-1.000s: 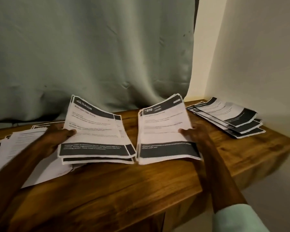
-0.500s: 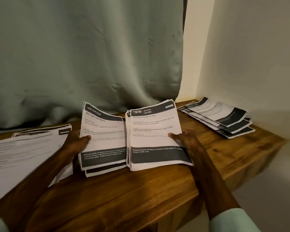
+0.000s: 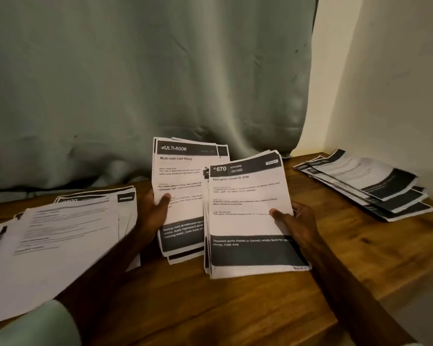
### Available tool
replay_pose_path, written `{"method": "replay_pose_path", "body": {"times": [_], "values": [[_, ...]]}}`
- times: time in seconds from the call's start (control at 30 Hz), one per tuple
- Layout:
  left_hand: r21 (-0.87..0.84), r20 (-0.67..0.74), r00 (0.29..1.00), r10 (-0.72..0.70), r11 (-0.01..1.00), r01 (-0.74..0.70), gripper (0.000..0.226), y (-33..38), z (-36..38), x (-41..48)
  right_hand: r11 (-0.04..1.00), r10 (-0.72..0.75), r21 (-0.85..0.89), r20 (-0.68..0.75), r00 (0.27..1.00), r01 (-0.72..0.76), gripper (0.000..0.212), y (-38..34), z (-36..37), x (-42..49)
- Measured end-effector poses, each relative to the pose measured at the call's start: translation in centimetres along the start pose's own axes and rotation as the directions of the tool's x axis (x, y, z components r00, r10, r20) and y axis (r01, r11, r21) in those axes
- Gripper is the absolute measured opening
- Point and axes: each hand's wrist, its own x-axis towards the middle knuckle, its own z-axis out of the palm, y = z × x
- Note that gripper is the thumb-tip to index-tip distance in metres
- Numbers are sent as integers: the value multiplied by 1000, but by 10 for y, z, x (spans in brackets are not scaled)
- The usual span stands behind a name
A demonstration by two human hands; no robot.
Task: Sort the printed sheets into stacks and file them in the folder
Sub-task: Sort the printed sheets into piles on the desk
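1. You are in what looks like a room in a home, used here as a desk corner.
2. In front of you is a wooden table (image 3: 235, 308) of warm brown planks, set into the corner.
3. A long grey-green curtain (image 3: 135, 83) hangs behind it, its creased hem reaching the tabletop.
4. On your right is a bare cream wall (image 3: 385, 83), and the light is dim and yellowish.
5. Printed sheets (image 3: 60, 233) lie in loose piles across the wood.

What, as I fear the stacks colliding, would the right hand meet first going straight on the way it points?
Probably the MULTI-ROOM stack that the left hand holds: the right hand, gripping the 1670 KITCHEN stack, points left towards it. The stacks overlap in view; whether they touch is unclear.
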Motion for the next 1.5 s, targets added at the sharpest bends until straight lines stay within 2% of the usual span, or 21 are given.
{"method": "replay_pose_path", "body": {"times": [0.17,0.27,0.43,0.7,0.9,1.33,1.5], "values": [[-159,72,989,-126,978,136,29,-12,-1,10,999,8,37,113,994,-12,21,-3,0,-2],[-261,111,978,-177,944,201,29,-12,-4,15,998,-16,61,133,991,8,21,-3,0,-3],[-218,147,977,-154,959,183,31,-16,-1,15,997,-44,71,152,987,33,24,-3,0,-2],[-266,167,976,-140,947,181,37,-20,-1,18,997,-65,54,152,986,57,23,-1,1,-2],[-271,167,975,-149,944,191,27,-20,-1,18,997,-71,29,153,986,68,24,0,3,-1],[-266,181,972,-149,944,194,34,-20,-2,18,998,-62,27,159,985,58,25,4,3,2],[-237,178,970,-163,950,203,25,-18,-3,16,998,-58,24,159,986,55,23,3,4,1]]}}
